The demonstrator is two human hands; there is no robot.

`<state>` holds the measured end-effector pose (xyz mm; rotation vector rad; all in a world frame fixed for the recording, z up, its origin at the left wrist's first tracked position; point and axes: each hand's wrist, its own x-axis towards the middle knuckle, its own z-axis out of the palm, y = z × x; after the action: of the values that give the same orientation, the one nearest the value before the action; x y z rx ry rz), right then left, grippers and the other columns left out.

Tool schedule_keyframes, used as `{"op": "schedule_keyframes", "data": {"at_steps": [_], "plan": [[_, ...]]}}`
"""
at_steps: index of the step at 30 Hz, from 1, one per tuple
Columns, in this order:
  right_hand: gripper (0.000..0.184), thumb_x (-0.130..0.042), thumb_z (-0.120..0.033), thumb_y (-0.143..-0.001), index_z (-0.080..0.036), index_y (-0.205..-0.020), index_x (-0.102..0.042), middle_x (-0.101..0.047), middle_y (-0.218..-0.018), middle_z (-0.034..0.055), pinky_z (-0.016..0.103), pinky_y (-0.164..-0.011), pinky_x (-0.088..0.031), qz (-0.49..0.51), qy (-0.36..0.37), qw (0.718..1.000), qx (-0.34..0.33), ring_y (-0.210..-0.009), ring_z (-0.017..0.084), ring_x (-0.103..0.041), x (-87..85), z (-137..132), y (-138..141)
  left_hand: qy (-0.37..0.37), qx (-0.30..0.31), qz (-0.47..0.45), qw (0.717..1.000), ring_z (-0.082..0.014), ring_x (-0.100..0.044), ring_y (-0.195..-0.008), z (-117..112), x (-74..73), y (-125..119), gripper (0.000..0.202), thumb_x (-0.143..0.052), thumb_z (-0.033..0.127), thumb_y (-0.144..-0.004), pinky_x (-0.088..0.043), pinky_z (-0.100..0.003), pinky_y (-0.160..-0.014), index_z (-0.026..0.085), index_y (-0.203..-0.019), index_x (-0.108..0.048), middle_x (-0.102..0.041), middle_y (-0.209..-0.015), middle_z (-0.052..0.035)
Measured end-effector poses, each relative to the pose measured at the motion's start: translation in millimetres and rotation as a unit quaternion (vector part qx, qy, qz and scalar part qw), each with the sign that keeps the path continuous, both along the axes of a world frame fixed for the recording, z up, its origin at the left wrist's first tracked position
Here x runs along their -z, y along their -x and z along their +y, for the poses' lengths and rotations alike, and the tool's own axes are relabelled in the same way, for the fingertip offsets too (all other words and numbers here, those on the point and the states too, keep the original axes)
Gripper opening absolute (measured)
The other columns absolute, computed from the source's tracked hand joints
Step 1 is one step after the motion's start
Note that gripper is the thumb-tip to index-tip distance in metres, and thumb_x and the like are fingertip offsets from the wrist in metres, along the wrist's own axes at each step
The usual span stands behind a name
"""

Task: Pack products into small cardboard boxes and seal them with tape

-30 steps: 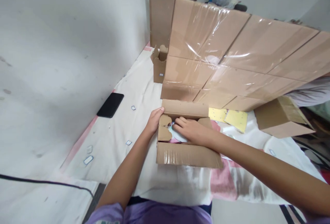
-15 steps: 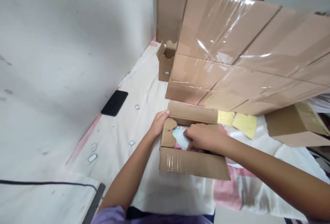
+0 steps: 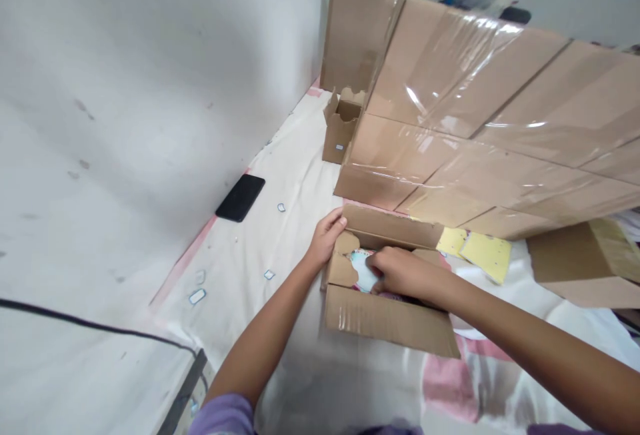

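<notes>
An opened cardboard box (image 3: 393, 323) lies in front of me with its flaps spread. My left hand (image 3: 326, 240) grips its back left corner, thumb over the cardboard edge. My right hand (image 3: 403, 271) reaches down into the box with curled fingers. Those fingers press against a light blue and white item (image 3: 363, 269) with pink and patterned edges, packed inside. Its kind does not show, and my right fingertips are partly hidden.
A large wall of taped cardboard (image 3: 450, 135) stands behind the box. A small open carton (image 3: 340, 131), a black phone-like slab (image 3: 241, 198), yellow cards (image 3: 485, 255) and another open box (image 3: 575, 261) lie around. Small labels (image 3: 197, 296) are scattered on the left.
The whole view has shifted, so things appear a little further right. Both hands stay at the box, the left at its corner and the right inside.
</notes>
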<state>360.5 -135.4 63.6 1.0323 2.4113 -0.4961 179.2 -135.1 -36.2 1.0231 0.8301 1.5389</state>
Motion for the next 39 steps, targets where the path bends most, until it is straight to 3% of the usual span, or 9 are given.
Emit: {"op": "schedule_keyframes", "data": {"at_steps": [4, 7, 9, 11, 18, 28, 33, 36, 39], "plan": [[0.017, -0.059, -0.030, -0.097, -0.021, -0.087, -0.069, -0.072, -0.091, 0.0045, 0.029, -0.070, -0.045, 0.171, 0.022, 0.985, 0.027, -0.081, 0.022, -0.066, -24.1, -36, -25, -0.065, 0.018, 0.018, 0.998, -0.0259, -0.067, -0.101, -4, 3.9, 0, 0.069, -0.034, 0.070, -0.097, -0.047, -0.040, -0.097, 0.019, -0.084, -0.079, -0.076, -0.102, -0.0105], [0.013, -0.055, -0.027, -0.101, -0.025, -0.106, -0.067, -0.070, -0.107, 0.0052, 0.034, -0.088, -0.052, 0.412, -0.052, 0.904, 0.102, -0.102, 0.023, -0.066, -30.7, -86, -62, -0.090, 0.048, 0.017, 0.995, -0.0251, -0.067, -0.097, -4, 3.6, 0, 0.067, -0.038, 0.068, -0.097, -0.048, -0.041, -0.096, 0.020, -0.069, -0.076, -0.076, -0.103, -0.0108], [0.026, -0.061, -0.024, -0.095, -0.027, -0.121, -0.063, -0.066, -0.121, 0.0073, 0.042, -0.101, -0.050, 0.479, -0.187, 0.842, 0.163, -0.118, 0.028, -0.061, -17.4, -118, -89, -0.084, 0.053, 0.018, 0.995, -0.0242, -0.066, -0.093, -3, 3.8, -1, 0.064, -0.040, 0.064, -0.097, -0.048, -0.041, -0.095, 0.020, -0.066, -0.075, -0.076, -0.104, -0.0103], [0.045, -0.059, -0.024, -0.093, -0.029, -0.137, -0.056, -0.055, -0.138, 0.0100, 0.047, -0.104, -0.050, 0.427, -0.277, 0.831, 0.225, -0.132, 0.031, -0.052, 6.8, -141, -114, -0.081, 0.052, 0.016, 0.995, -0.0241, -0.065, -0.093, -3, 4.9, -1, 0.067, -0.034, 0.062, -0.099, -0.046, -0.041, -0.096, 0.021, -0.064, -0.074, -0.077, -0.103, -0.0099], [0.067, -0.060, -0.036, -0.095, -0.032, -0.157, -0.035, -0.036, -0.159, 0.0092, 0.054, -0.112, -0.045, 0.421, -0.252, 0.836, 0.244, -0.146, 0.034, -0.038, 63.4, -142, -132, -0.073, 0.055, -0.008, 0.996, -0.0298, -0.066, -0.099, -2, 6.7, 0, 0.067, -0.021, 0.044, -0.095, -0.047, -0.045, -0.098, 0.019, -0.066, -0.075, -0.077, -0.097, -0.0121], [0.067, -0.060, -0.032, -0.075, -0.025, -0.141, -0.057, -0.053, -0.149, 0.0054, 0.048, -0.122, -0.032, 0.643, -0.182, 0.547, 0.504, -0.143, 0.029, -0.042, 75.0, -89, -53, -0.072, -0.080, 0.050, 0.993, -0.0282, -0.064, -0.109, -21, 1.6, 0, 0.060, -0.022, 0.045, -0.094, -0.048, -0.045, -0.098, 0.019, -0.102, -0.076, -0.074, -0.115, -0.0105], [0.068, -0.059, -0.033, -0.075, -0.021, -0.142, -0.056, -0.052, -0.151, 0.0076, 0.047, -0.123, -0.032, 0.680, -0.162, 0.538, 0.471, -0.144, 0.029, -0.041, 76.0, -96, -55, -0.214, -0.094, 0.396, 0.888, -0.0289, -0.060, -0.124, -77, -31.5, 1, 0.032, -0.054, 0.044, -0.094, -0.031, -0.052, -0.116, 0.027, -0.111, -0.075, -0.073, -0.123, -0.0064], [0.067, -0.059, -0.040, -0.082, -0.020, -0.146, -0.051, -0.048, -0.154, 0.0093, 0.048, -0.123, -0.031, 0.682, -0.146, 0.549, 0.461, -0.144, 0.028, -0.042, 81.0, -100, -57, -0.201, -0.015, 0.572, 0.795, -0.0311, -0.054, -0.134, -106, -49.2, -8, 0.034, -0.060, 0.044, -0.094, -0.012, -0.059, -0.123, 0.030, -0.123, -0.071, -0.068, -0.134, -0.0061], [0.066, -0.059, -0.049, -0.088, -0.022, -0.147, -0.048, -0.046, -0.155, 0.0099, 0.049, -0.123, -0.032, 0.674, -0.137, 0.559, 0.463, -0.145, 0.028, -0.041, 87.6, -105, -61, -0.173, 0.011, 0.628, 0.758, -0.0350, -0.051, -0.138, -116, -58.6, -17, 0.047, -0.064, 0.050, -0.091, -0.013, -0.061, -0.123, 0.025, -0.131, -0.066, -0.063, -0.140, -0.0121]]}}
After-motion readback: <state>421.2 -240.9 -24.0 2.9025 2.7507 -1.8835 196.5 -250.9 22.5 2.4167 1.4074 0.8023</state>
